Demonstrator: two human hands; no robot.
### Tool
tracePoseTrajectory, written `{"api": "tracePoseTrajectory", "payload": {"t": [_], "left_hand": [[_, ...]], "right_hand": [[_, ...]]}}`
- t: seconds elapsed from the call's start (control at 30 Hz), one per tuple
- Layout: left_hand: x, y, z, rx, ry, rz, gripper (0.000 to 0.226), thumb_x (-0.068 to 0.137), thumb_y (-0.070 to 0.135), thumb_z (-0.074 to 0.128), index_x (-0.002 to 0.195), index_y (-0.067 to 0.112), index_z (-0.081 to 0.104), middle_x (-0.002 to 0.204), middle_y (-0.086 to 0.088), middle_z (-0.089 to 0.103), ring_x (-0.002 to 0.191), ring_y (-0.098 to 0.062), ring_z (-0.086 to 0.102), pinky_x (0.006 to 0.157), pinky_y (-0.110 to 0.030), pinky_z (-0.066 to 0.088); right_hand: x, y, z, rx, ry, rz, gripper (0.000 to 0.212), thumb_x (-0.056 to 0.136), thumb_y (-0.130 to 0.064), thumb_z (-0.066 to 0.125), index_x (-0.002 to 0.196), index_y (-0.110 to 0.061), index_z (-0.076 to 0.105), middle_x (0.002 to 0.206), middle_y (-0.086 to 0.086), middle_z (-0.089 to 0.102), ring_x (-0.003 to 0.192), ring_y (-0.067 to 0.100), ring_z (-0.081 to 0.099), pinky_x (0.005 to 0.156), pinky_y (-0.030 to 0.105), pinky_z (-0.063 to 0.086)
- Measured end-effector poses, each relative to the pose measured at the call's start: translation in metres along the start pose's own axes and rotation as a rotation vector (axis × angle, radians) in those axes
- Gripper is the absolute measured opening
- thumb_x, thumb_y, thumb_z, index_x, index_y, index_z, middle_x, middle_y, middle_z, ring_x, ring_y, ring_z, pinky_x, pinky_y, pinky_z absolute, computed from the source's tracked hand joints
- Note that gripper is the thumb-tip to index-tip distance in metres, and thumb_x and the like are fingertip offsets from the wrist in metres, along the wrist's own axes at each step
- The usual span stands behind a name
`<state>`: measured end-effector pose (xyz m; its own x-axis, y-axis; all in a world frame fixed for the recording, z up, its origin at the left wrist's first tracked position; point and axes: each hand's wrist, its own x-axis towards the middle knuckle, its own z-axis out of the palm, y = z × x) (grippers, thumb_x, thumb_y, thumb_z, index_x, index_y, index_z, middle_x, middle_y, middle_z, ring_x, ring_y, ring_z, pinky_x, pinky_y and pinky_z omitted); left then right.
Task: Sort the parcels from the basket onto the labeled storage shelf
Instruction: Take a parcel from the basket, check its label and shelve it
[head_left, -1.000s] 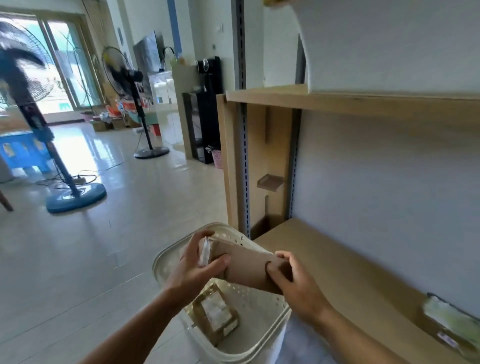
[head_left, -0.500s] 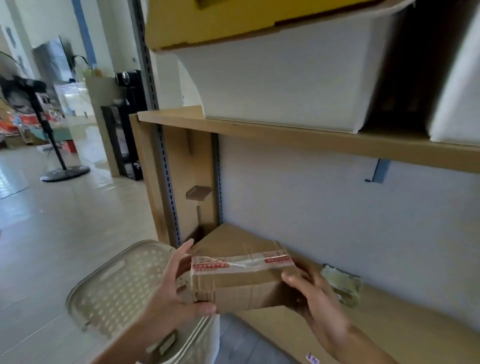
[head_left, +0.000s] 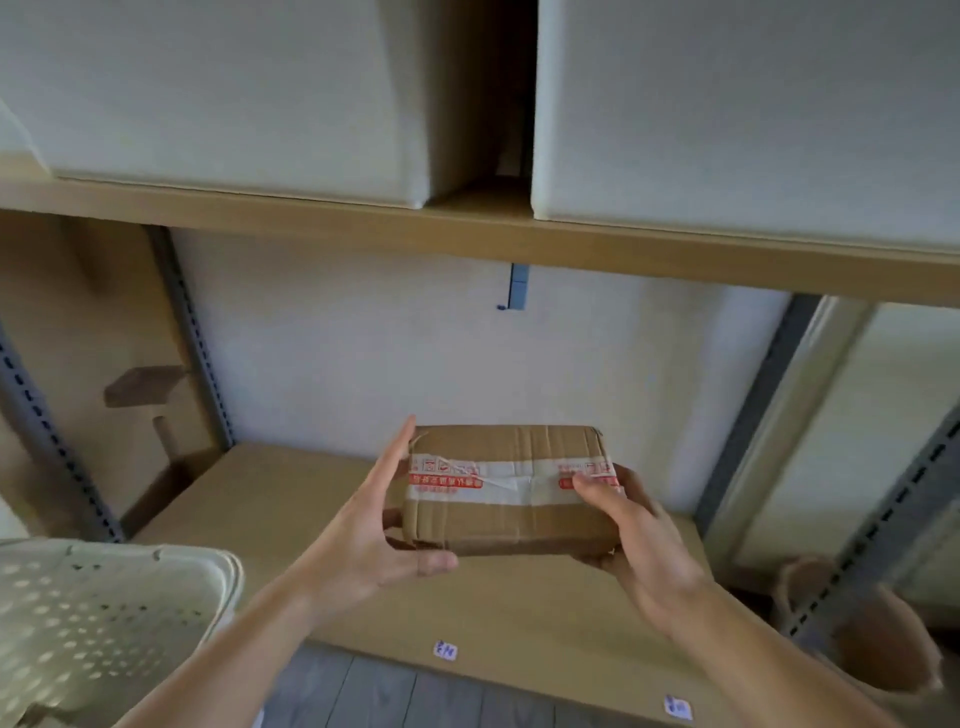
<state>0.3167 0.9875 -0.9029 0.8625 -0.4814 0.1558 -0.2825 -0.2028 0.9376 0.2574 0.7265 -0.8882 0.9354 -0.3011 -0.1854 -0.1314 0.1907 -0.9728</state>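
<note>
One cardboard parcel (head_left: 506, 488), sealed with white tape bearing red print, held over the lower shelf board (head_left: 291, 499), long axis running left to right, parallel to the shelf's near edge. Left hand (head_left: 374, 535) flat against the parcel's left end, fingers extended, thumb under the near corner; right hand (head_left: 631, 535) wraps the right end, fingers curled over the top. Both hands equally near; parcel sits between them. Whether its base touches the board cannot be told. Setting down likely calls for a short lowering, away from the body. Two small labels on the near edge: one (head_left: 445, 650) just left of the parcel's line, one (head_left: 678, 707) further right. One perforated basket (head_left: 104, 613) near left. Two white bins above (head_left: 208, 93), (head_left: 753, 104).
</note>
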Motion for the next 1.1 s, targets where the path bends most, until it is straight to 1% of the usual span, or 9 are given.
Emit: {"api": "tracePoseTrajectory", "payload": {"t": [0.1,0.17,0.23,0.37,0.5,0.67,0.8,0.93,1.1], "left_hand": [[0.02,0.012,0.033,-0.095,-0.09,0.035,0.114,0.067,0.061,0.083,0.153,0.058,0.01,0.161,0.018,0.033,0.128,-0.004,0.058,0.096,-0.025,0.053],[0.034,0.018,0.056,-0.121,-0.074,0.074,0.094,0.078,0.075,0.063,0.155,0.052,0.013,0.158,0.036,0.025,0.14,0.01,0.038,0.119,-0.028,0.032],[0.045,0.023,0.076,-0.187,-0.038,0.078,0.076,0.088,0.068,0.051,0.154,0.046,0.02,0.145,0.046,0.04,0.138,0.019,0.034,0.125,-0.033,0.021],[0.055,0.03,0.099,-0.174,0.031,0.055,0.06,0.097,0.042,0.051,0.153,0.039,0.029,0.131,0.011,0.069,0.125,-0.001,0.061,0.118,-0.038,0.036],[0.052,0.036,0.096,-0.121,0.126,0.064,0.056,0.101,0.038,0.051,0.152,0.045,0.029,0.13,0.007,0.068,0.123,-0.004,0.063,0.116,-0.038,0.038],[0.054,0.038,0.092,-0.075,0.206,0.097,0.061,0.099,0.036,0.053,0.155,0.043,0.028,0.127,0.012,0.069,0.116,-0.009,0.066,0.101,-0.036,0.054],[0.059,0.034,0.092,-0.031,0.269,0.063,0.063,0.101,0.024,0.059,0.156,0.039,0.031,0.126,0.022,0.069,0.111,-0.001,0.068,0.083,-0.014,0.055],[0.06,0.015,0.092,0.064,0.344,-0.02,0.06,0.097,0.025,0.066,0.151,0.036,0.042,0.123,0.008,0.073,0.115,-0.004,0.069,0.104,-0.031,0.05],[0.057,0.004,0.099,0.1,0.363,-0.112,0.047,0.098,0.027,0.064,0.142,0.031,0.05,0.117,0.004,0.074,0.1,-0.008,0.073,0.084,-0.027,0.057]], "right_hand": [[-0.01,-0.004,-0.039,0.022,0.061,-0.028,0.031,0.087,-0.025,0.074,0.117,-0.025,0.067,0.11,0.004,0.078,0.106,0.026,0.071,0.083,0.046,0.058],[-0.016,-0.007,-0.061,0.031,0.097,-0.049,0.035,0.086,-0.025,0.075,0.12,-0.026,0.065,0.112,0.004,0.077,0.105,0.026,0.071,0.08,0.042,0.056],[-0.02,-0.009,-0.078,0.035,0.114,-0.075,0.038,0.087,-0.024,0.075,0.123,-0.028,0.062,0.113,0.002,0.077,0.103,0.024,0.071,0.081,0.043,0.055],[-0.018,-0.011,-0.094,0.008,0.121,-0.165,0.044,0.088,-0.02,0.074,0.128,-0.03,0.058,0.106,-0.005,0.079,0.096,0.013,0.076,0.09,0.043,0.056],[-0.007,-0.016,-0.087,-0.034,0.081,-0.214,0.071,0.067,-0.046,0.08,0.133,-0.031,0.057,0.111,-0.007,0.078,0.105,0.015,0.074,0.103,0.051,0.053],[0.011,-0.017,-0.086,-0.015,0.017,-0.228,0.078,0.063,-0.05,0.084,0.133,-0.025,0.06,0.114,0.001,0.077,0.108,0.022,0.074,0.101,0.056,0.054],[0.015,-0.021,-0.09,-0.07,0.001,-0.315,0.072,0.062,-0.045,0.079,0.129,-0.024,0.061,0.108,-0.002,0.079,0.1,0.017,0.076,0.093,0.042,0.059],[0.008,-0.018,-0.088,-0.236,0.0,-0.447,0.074,0.064,-0.044,0.082,0.131,-0.023,0.059,0.108,-0.008,0.077,0.099,0.013,0.076,0.08,0.027,0.062],[-0.001,-0.01,-0.087,-0.154,-0.138,-0.334,0.078,0.071,-0.075,0.07,0.136,-0.033,0.056,0.12,-0.003,0.075,0.112,0.017,0.072,0.093,0.04,0.058]]}}
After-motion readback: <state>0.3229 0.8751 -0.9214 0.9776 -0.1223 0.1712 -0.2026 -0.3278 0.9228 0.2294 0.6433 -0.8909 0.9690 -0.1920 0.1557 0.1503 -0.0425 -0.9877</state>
